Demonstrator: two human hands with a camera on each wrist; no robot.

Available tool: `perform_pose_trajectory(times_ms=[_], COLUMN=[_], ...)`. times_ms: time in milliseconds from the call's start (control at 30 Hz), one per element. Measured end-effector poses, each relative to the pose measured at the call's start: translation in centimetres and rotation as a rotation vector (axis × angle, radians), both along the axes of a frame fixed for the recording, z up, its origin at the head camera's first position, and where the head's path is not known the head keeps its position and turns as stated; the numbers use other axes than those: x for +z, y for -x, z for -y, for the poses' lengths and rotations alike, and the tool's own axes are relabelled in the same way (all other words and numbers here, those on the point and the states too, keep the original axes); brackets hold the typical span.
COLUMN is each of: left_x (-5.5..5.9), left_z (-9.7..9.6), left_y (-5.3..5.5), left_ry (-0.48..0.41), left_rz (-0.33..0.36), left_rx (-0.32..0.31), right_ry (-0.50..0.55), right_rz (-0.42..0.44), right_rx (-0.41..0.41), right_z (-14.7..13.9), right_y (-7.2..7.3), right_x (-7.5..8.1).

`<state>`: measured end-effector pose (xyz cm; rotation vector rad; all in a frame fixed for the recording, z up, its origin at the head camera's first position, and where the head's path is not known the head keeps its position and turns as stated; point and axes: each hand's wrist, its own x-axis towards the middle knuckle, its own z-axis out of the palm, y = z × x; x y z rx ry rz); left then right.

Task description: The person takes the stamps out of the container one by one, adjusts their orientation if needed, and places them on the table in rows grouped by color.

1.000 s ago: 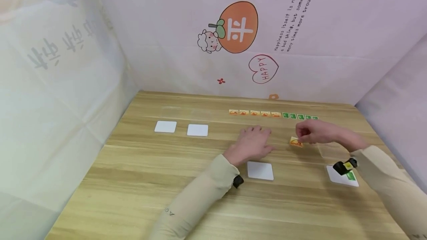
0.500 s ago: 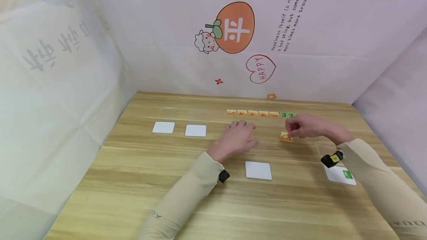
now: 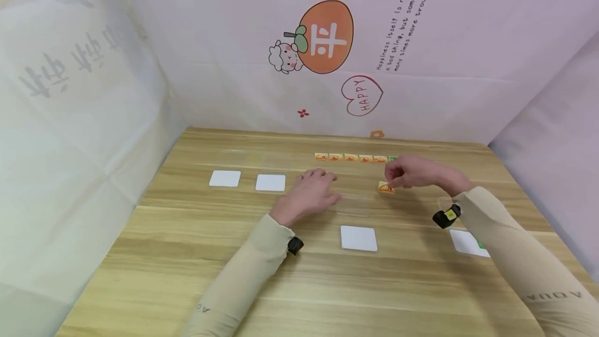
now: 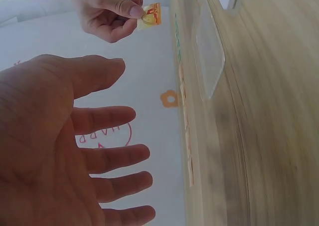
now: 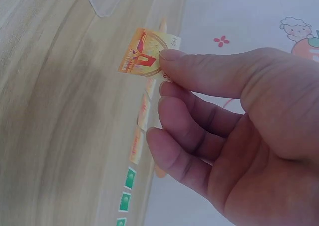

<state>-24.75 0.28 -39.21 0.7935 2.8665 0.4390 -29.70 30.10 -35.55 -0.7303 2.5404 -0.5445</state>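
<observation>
My right hand point(image 3: 416, 173) pinches a small orange stamp point(image 3: 385, 187) between thumb and fingers, above the table. In the right wrist view the stamp point(image 5: 139, 56) shows a red and yellow picture, its edge under the thumb. Spread and holding nothing, my left hand point(image 3: 306, 199) is over the table to the left of a clear plastic sleeve point(image 3: 353, 206). Behind the hands runs a row of orange stamps point(image 3: 351, 158). Green stamps point(image 5: 124, 202) continue that row; in the head view my right hand hides most of them.
White cards lie on the wooden table: a near one point(image 3: 358, 238), two at left, including the leftmost card point(image 3: 224, 178), and one at right point(image 3: 465, 242) with a green stamp point(image 3: 481, 245), partly under the right sleeve. Cloth walls point(image 3: 262, 98) enclose the table.
My right hand has moved left with the orange stamp, now covering most of the green row. My left hand has also shifted left, uncovering the clear sleeve. The head view has turned slightly.
</observation>
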Motion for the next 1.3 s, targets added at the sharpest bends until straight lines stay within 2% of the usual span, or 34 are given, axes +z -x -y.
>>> perform_pose_trajectory(times_ms=[233, 433, 667, 800, 900, 1133, 1300], left_x=[0.1, 0.1, -0.2, -0.1, 0.0, -0.2, -0.4], left_z=[1.6, 2.9, 4.7, 5.6, 6.3, 8.0, 9.0], left_y=[0.4, 0.4, 0.7, 1.0, 1.3, 2.0, 2.3], left_ry=[0.014, 0.008, -0.003, -0.005, -0.021, -0.092, -0.099], left_rz=[-0.01, 0.006, -0.003, 0.005, 0.021, 0.053, 0.052], left_rx=[0.005, 0.015, 0.058, 0.078, 0.101, 0.164, 0.174], right_ry=[0.001, 0.016, 0.029, 0.029, 0.03, 0.036, 0.073], right_rz=[-0.052, -0.055, -0.044, -0.077, -0.1, -0.079, -0.074], right_rx=[0.013, 0.024, 0.003, 0.025, 0.039, 0.043, 0.062], right_z=[1.2, 2.7, 4.0, 4.7, 5.2, 6.4, 7.0], right_y=[1.0, 1.8, 2.5, 3.0, 3.3, 3.6, 4.1], right_x=[-1.0, -1.4, -1.6, -1.8, -1.7, -1.1, -0.9])
